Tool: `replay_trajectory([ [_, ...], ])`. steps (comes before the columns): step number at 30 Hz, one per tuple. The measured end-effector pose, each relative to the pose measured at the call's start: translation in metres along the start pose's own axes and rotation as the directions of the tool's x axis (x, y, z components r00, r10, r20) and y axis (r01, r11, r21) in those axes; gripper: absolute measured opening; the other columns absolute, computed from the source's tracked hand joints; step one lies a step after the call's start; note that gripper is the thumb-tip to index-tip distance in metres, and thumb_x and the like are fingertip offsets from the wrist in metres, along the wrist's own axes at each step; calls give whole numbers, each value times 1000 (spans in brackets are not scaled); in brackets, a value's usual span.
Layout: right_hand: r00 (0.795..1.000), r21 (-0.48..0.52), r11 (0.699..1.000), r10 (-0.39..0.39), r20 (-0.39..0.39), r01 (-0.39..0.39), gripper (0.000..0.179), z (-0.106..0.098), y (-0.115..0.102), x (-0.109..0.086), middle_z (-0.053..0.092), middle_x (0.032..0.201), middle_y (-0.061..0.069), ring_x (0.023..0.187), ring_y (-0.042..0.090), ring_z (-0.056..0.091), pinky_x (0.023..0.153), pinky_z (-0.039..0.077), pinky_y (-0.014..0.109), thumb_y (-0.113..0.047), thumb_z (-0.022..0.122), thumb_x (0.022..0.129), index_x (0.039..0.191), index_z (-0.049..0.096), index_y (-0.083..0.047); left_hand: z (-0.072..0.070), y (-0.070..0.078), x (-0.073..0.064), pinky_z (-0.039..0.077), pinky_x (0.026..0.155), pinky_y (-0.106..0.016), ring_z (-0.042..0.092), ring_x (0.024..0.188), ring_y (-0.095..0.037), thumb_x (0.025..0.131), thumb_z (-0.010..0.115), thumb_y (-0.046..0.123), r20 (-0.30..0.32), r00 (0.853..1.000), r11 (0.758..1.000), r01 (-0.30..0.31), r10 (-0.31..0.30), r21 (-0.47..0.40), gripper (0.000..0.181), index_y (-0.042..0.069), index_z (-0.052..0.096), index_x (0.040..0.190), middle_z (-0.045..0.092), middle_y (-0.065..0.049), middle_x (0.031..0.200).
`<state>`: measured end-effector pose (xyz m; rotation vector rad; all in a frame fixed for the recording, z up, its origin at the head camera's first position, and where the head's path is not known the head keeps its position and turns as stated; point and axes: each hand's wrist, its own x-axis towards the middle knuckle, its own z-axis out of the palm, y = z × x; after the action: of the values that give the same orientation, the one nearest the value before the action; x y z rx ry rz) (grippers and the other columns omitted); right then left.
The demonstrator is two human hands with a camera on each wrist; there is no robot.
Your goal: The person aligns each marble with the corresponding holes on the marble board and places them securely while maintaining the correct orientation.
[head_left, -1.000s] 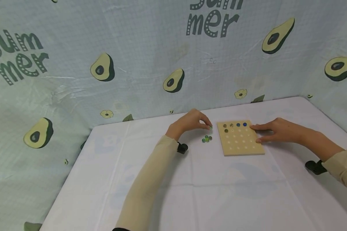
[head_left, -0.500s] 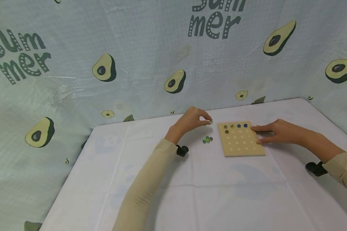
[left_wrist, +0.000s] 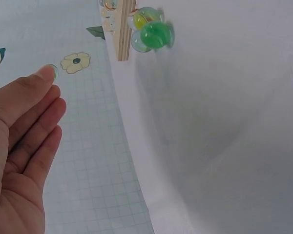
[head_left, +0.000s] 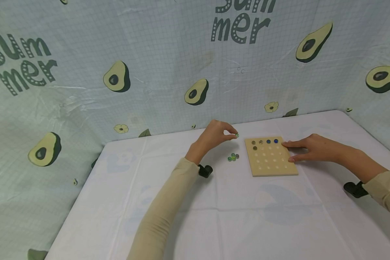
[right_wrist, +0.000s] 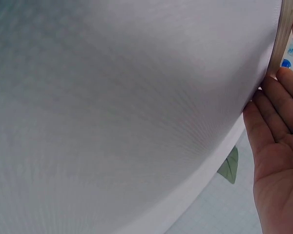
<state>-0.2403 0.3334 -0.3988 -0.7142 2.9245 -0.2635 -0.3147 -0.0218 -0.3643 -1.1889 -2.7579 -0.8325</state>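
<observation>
l hand pinches 1 marble above table, l of board, r hand w/ fairly straight fingers touches board's r edge, prob best pinch lightly & steady board

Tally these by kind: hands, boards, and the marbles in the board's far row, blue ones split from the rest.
Hands: 2 (left hand, right hand)
Board: 1
Blue marbles, far row: 2
Non-blue marbles, far row: 2
Total: 7
</observation>
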Motion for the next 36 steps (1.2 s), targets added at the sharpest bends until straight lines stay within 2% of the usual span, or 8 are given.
replay_trajectory([
  [6,1000,-5,1000,-3,-2,3,71,1,2,0,59,139,23,84,12,56,82,55,48,-59,74,86,142,62,-17,2,6,0,52,90,-22,69,107,-13,94,76,23,-21,999,999,28,-28,33,21,12,80,110,78,1,107],
  [11,1000,-1,1000,-4,-2,4,71,1,3,1,59,139,23,85,13,57,82,55,48,-59,74,86,141,62,-17,5,13,3,52,88,-21,69,107,-13,94,75,23,-17,999,998,50,-49,37,21,12,80,111,77,1,109],
  [14,1000,1,1000,-3,-5,3,71,1,3,1,59,138,23,91,16,63,84,55,51,-58,74,85,141,63,-16,5,17,4,52,88,-21,68,108,-11,94,75,24,-11,998,997,63,-62,40,21,13,80,112,77,1,110],
  [21,1000,8,1000,7,-3,-7,72,-1,2,1,58,139,24,88,15,59,83,55,50,-59,74,85,141,62,-16,8,23,7,52,88,-22,69,108,-15,94,75,24,-19,998,998,53,-52,35,22,13,80,112,77,1,110],
  [29,1000,17,1000,10,-1,-10,72,0,1,1,58,139,24,98,21,65,86,54,53,-59,74,85,142,62,-16,13,27,7,52,88,-20,70,106,-17,94,76,23,-23,999,999,26,-25,43,21,12,80,111,78,0,108],
  [36,1000,16,1000,14,5,-15,73,0,0,0,58,139,24,99,22,65,87,54,54,-60,73,86,142,62,-16,16,31,7,52,88,-21,70,107,-17,94,75,24,-17,999,998,45,-44,50,22,13,80,112,77,0,109],
])
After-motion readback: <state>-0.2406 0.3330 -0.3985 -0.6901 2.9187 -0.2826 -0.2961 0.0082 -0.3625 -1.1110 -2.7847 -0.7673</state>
